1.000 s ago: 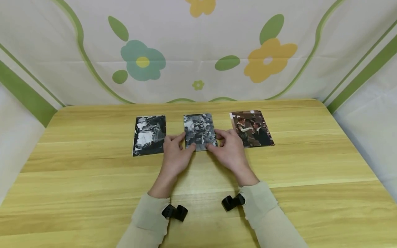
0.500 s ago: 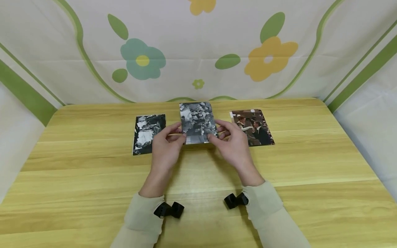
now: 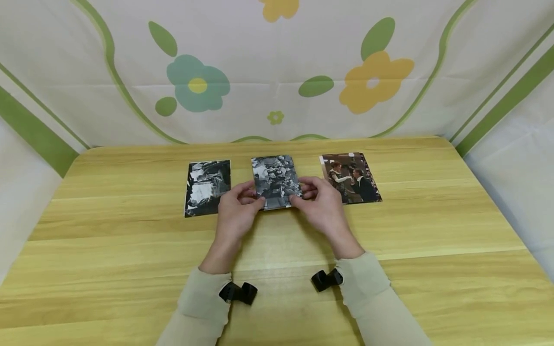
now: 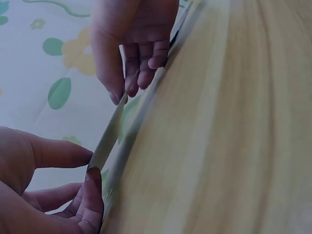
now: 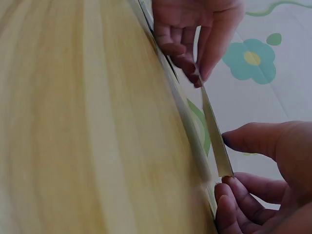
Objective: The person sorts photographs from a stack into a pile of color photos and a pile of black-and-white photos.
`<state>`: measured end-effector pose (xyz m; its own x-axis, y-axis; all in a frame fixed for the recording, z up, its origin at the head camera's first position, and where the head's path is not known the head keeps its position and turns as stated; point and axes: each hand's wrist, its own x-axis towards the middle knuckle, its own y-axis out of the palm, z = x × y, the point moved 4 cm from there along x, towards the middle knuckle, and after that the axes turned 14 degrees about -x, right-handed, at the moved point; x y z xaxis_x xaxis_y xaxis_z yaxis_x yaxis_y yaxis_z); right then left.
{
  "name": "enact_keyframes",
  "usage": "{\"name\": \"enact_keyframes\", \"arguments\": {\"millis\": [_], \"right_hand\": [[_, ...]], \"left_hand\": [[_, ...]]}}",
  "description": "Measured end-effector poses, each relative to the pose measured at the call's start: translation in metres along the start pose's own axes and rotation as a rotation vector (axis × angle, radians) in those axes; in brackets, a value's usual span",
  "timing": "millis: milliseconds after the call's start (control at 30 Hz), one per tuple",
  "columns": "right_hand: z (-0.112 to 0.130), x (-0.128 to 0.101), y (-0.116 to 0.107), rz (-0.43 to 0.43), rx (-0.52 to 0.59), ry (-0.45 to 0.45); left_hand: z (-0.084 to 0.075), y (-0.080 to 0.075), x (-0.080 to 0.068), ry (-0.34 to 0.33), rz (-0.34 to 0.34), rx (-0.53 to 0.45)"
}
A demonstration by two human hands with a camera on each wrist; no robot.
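Both hands hold the middle black-and-white photo point(image 3: 274, 179) by its near corners, just off the wooden table point(image 3: 130, 250). My left hand point(image 3: 253, 196) pinches the near left corner between thumb and fingers. My right hand point(image 3: 301, 193) pinches the near right corner the same way. In the left wrist view the photo point(image 4: 109, 130) shows edge-on and tilted above the wood, with the left hand point(image 4: 92, 166) at its near end. The right wrist view shows the same photo point(image 5: 213, 127) edge-on, pinched by the right hand point(image 5: 226, 163).
A second black-and-white photo point(image 3: 207, 187) lies flat to the left, and a colour photo point(image 3: 350, 178) lies flat to the right. A flowered cloth backdrop point(image 3: 277, 72) rises behind the table and along both sides.
The middle photo lay on the table a second ago. Both hands raised it away from me, then brought it back down and nearer; it is now held low over the table.
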<state>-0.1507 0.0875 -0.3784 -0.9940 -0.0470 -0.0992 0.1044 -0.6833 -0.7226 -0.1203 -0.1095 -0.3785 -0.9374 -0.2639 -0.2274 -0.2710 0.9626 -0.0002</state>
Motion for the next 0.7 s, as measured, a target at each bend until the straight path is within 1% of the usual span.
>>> {"name": "enact_keyframes", "arguments": {"millis": [67, 133, 433, 600, 700], "right_hand": [[-0.0012, 0.0006, 0.0012, 0.0, 0.0, 0.003], [-0.0017, 0.0009, 0.0019, 0.0, -0.002, 0.002], [-0.0012, 0.0, 0.0024, -0.025, -0.067, -0.045], [0.0, -0.0013, 0.002, -0.023, -0.092, -0.051], [0.0012, -0.0019, 0.0012, -0.032, -0.086, -0.055]], "left_hand": [[0.0017, 0.0002, 0.0006, -0.004, 0.004, 0.013], [0.0026, 0.0005, 0.0006, 0.006, 0.003, 0.024], [0.0021, 0.0023, -0.0025, 0.081, -0.039, 0.107], [-0.0001, 0.0035, -0.0045, 0.1, -0.039, 0.122], [-0.0019, 0.0036, -0.0049, 0.116, -0.041, 0.123]]}}
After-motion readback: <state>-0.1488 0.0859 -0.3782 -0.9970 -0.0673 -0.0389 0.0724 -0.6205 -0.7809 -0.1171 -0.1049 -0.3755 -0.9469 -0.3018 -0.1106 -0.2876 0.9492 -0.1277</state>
